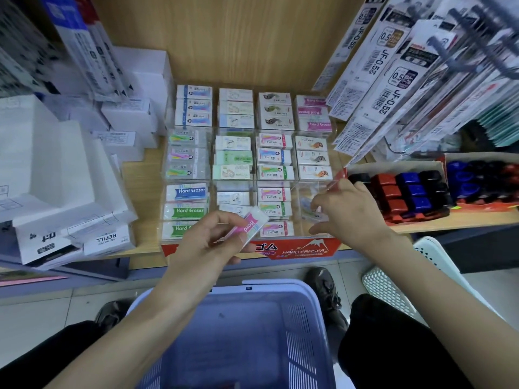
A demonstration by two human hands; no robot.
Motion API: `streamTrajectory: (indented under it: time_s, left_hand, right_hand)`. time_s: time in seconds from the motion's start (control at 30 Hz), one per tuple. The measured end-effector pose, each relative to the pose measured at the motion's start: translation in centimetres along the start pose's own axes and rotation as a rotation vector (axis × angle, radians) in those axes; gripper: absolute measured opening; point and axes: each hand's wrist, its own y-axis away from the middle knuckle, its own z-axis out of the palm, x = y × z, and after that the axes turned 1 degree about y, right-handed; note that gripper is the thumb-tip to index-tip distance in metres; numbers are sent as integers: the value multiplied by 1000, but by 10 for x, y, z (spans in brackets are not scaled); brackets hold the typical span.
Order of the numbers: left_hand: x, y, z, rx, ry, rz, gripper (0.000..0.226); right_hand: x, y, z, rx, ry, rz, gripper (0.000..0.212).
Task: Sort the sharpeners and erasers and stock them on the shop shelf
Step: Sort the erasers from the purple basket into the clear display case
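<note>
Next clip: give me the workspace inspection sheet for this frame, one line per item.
Surface: wooden shelf, crowded with stock.
Job's things: eraser display mostly filled, front right compartment nearly empty; sharpeners to its right.
Clutter: white boxes stacked left; refill packs hanging right.
Hands: left hand pinches pink eraser; right hand holds wrapped eraser inside the front right compartment.
Cables: nothing seen.
Surroundings: blue basket below the shelf, white basket beside it.

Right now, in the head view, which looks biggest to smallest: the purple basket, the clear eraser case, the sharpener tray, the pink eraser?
1-2. eraser case, purple basket: too close to rank; the basket is nearer and cut off by the frame.
3. sharpener tray
4. pink eraser
</note>
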Motion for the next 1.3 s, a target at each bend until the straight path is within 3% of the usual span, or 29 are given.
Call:
streamTrajectory:
  time_s: [0.23,0.4,0.5,0.73,0.8,0.9,1.0,1.07,1.3]
  left_hand:
    - [1,0,-1,8,-17,0,11]
    - [1,0,-1,16,-3,-11,13]
    - [0,-2,-2,18,-2,-9,14]
    - [1,0,-1,5,-6,-2,13]
    - [2,1,-2,2,0,0,12]
    - [5,3,-3,-21,4,26,11]
    - [6,5,-2,-63,-17,75,19]
    - [7,6,-1,-77,-15,82,22]
    - [5,3,-1,-88,-17,87,9]
  right_hand:
    - [-10,-1,5,-8,167,21,25]
    - [-13,-7,-2,159,247,-157,43]
    - [-12,-9,-3,216,237,-242,44]
    - [-7,-8,20,358,90,-59,30]
    - [-1,-2,24,373,-41,-77,25]
    - [-5,21,1,225,-570,-18,15]
    - [-30,47,-26,44,-1241,60,33]
    - [-46,54,-35,-16,-1537,21,47]
    - [-61,50,-37,102,-1652,72,35]
